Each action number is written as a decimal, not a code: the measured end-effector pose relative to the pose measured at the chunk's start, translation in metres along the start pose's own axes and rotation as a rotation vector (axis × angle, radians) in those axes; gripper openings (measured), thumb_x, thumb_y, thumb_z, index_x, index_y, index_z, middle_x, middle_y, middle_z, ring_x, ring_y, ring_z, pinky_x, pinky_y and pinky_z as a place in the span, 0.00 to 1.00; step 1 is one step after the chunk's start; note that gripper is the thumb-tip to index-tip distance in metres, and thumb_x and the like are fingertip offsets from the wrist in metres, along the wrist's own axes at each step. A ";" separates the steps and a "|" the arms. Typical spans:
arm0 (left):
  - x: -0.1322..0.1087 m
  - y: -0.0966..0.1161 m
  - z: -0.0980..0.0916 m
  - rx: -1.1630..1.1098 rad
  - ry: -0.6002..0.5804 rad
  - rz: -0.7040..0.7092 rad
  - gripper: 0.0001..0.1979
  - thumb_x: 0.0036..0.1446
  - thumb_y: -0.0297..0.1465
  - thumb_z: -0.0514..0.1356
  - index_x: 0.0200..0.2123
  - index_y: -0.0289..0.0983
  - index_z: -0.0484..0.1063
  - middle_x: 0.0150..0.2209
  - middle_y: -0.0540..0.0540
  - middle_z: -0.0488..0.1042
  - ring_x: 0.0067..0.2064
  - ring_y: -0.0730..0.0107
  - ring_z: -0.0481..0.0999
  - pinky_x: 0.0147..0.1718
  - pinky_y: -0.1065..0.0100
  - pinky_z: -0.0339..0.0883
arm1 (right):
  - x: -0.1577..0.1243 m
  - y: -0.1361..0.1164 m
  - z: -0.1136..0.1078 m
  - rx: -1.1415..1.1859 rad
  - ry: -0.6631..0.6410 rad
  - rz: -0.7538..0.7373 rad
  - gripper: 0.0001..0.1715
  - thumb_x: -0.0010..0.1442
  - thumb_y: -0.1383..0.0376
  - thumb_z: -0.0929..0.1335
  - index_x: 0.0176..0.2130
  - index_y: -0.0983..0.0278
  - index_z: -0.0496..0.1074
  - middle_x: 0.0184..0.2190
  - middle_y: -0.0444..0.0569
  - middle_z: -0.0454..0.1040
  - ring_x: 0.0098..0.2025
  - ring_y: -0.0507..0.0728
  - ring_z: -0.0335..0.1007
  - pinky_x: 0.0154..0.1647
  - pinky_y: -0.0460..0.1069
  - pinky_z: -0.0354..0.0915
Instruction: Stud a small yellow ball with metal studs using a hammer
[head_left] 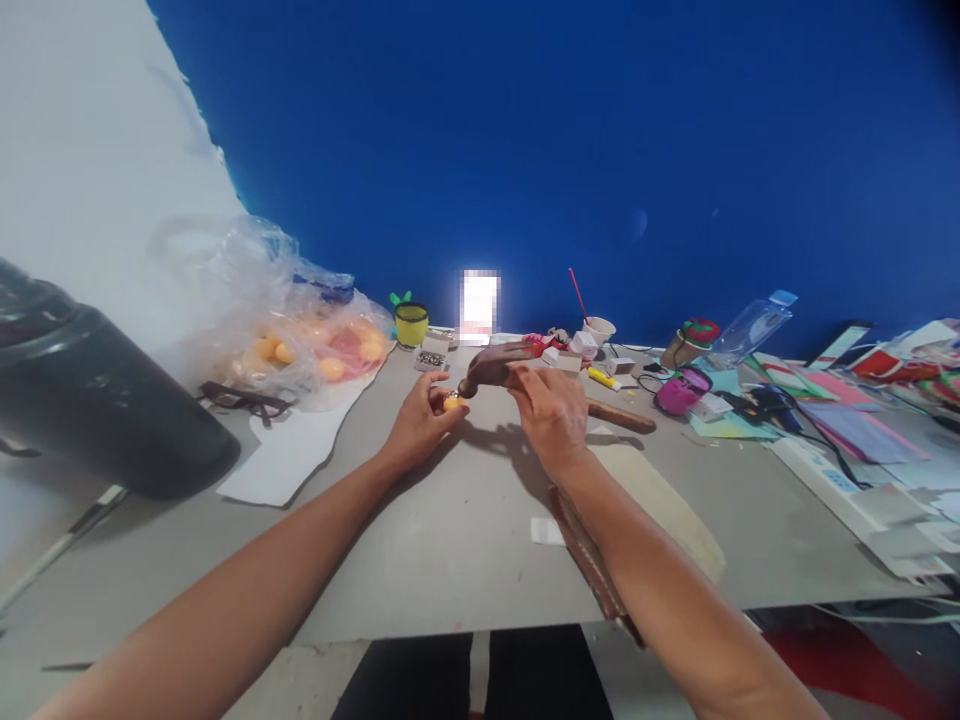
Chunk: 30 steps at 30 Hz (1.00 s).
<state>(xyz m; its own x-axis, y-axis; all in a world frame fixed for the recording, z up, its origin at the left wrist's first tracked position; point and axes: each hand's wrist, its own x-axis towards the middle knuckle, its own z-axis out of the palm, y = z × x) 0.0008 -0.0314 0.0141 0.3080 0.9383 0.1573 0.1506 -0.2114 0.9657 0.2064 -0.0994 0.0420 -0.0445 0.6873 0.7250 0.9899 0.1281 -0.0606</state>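
At mid-frame, I see the left hand (421,427) pinching a small yellow-orange ball (452,405) between its fingertips. Just right, the right hand (553,412), fingers curled closed, grips a wooden-handled dark metal claw hammer (496,367), its round face close to the ball.

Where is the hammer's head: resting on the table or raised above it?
Raised: the right hand's grip holds the handle close behind the hammer's head, with shadow showing on the table below.
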 end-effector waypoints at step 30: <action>-0.011 0.010 0.007 -0.150 -0.236 -0.093 0.11 0.45 0.31 0.61 0.35 0.39 0.67 0.23 0.56 0.66 0.23 0.77 0.63 0.22 0.74 0.57 | 0.020 0.017 0.021 -0.097 -0.409 0.161 0.12 0.68 0.62 0.68 0.46 0.59 0.82 0.46 0.54 0.80 0.51 0.62 0.73 0.47 0.52 0.64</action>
<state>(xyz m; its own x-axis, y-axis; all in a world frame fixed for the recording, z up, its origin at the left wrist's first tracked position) 0.0057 -0.0455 0.0210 0.5124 0.8582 0.0310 0.0537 -0.0680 0.9962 0.2192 -0.0686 0.0412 0.0814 0.9216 0.3796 0.9957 -0.0585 -0.0716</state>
